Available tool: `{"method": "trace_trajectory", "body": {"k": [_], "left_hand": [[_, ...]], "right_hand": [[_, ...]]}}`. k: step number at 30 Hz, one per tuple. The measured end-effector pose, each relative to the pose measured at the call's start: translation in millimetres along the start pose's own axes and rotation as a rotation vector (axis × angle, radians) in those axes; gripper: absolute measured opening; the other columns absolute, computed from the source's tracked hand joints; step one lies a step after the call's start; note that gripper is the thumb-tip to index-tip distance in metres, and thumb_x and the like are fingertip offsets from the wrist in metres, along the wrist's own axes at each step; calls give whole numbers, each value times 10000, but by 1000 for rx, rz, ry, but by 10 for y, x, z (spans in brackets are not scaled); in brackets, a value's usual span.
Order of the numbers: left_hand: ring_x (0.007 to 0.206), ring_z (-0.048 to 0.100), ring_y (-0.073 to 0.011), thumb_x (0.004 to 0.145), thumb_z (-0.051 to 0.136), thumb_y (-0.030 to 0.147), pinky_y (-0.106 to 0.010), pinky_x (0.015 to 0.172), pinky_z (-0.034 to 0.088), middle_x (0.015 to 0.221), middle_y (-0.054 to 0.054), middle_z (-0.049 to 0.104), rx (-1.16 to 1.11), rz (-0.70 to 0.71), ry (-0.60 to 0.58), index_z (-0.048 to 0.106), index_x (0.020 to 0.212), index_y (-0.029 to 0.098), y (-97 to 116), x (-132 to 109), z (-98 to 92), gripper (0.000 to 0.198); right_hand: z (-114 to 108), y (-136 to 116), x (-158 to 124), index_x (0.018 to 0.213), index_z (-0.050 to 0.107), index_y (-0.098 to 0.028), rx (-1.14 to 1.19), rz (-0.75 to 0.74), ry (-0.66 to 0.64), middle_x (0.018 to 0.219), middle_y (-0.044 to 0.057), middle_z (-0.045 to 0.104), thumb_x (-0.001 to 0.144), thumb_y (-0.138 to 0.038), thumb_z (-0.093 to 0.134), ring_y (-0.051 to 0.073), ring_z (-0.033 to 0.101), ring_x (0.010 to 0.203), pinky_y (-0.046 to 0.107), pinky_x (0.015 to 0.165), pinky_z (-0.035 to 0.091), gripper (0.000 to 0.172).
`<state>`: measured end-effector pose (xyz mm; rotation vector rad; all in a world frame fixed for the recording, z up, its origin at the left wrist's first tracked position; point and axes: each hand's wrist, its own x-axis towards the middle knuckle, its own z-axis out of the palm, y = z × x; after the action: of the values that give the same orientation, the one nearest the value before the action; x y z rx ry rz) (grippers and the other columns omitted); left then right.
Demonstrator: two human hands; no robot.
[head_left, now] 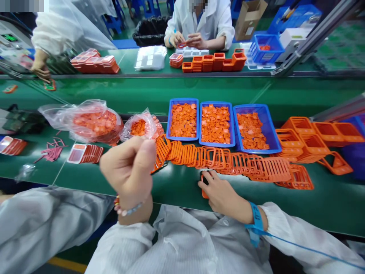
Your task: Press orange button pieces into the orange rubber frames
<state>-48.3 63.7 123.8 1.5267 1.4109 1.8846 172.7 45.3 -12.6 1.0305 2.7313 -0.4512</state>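
Observation:
My left hand (pixel 129 175) is raised close to the camera, its fingers curled into a fist. Whatever lies inside it, if anything, is hidden. Low over the table edge, my right hand (pixel 222 194) grips an orange plastic frame (pixel 204 194), mostly covered by the fingers. Just beyond it runs a long row of overlapping orange plastic frames (pixel 245 163). Behind that row stand a left blue tray (pixel 169 131), a middle blue tray (pixel 201 140) and a right blue tray (pixel 275 139), holding small orange plastic pieces.
Open plastic bags (pixel 95 123) of orange parts lie at left, near pink sticks (pixel 53 151) and a row of framed pieces (pixel 85 153). Stacked orange housings (pixel 308 142) stand at right. Across the green line, a co-worker (pixel 199 26) handles an orange part; another person's hand (pixel 41 70) reaches in.

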Motion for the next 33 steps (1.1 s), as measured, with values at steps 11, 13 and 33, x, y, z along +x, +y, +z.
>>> {"method": "trace_trajectory", "body": {"k": [11, 13, 33], "left_hand": [[1367, 497, -384, 683, 772, 286, -502, 1111, 419, 1530, -161, 481, 1083, -271, -967, 426, 1487, 207, -1006, -271, -1234, 879], [1421, 434, -395, 676, 763, 253, -521, 1138, 391, 1582, -201, 394, 1100, -315, -1011, 325, 1541, 166, -1158, -383, -1274, 973], [1307, 543, -337, 914, 568, 561, -475, 1150, 368, 1394, -152, 618, 330, -418, -613, 625, 1327, 167, -1161, -225, -1002, 574]], "right_hand": [[-241, 20, -174, 1397, 551, -203, -20, -41, 177, 1501, 184, 480, 757, -239, 745, 402, 490, 1305, 439, 745, 609, 669], [-398, 66, -213, 1392, 558, -213, -14, -62, 248, 1487, 169, 508, 825, -252, 695, 376, 490, 1328, 452, 816, 612, 585], [-732, 2082, 305, 1241, 718, -263, -20, 655, 190, 1196, 105, 739, 945, -290, 463, 312, 695, 1073, 377, 809, 511, 391]]}}
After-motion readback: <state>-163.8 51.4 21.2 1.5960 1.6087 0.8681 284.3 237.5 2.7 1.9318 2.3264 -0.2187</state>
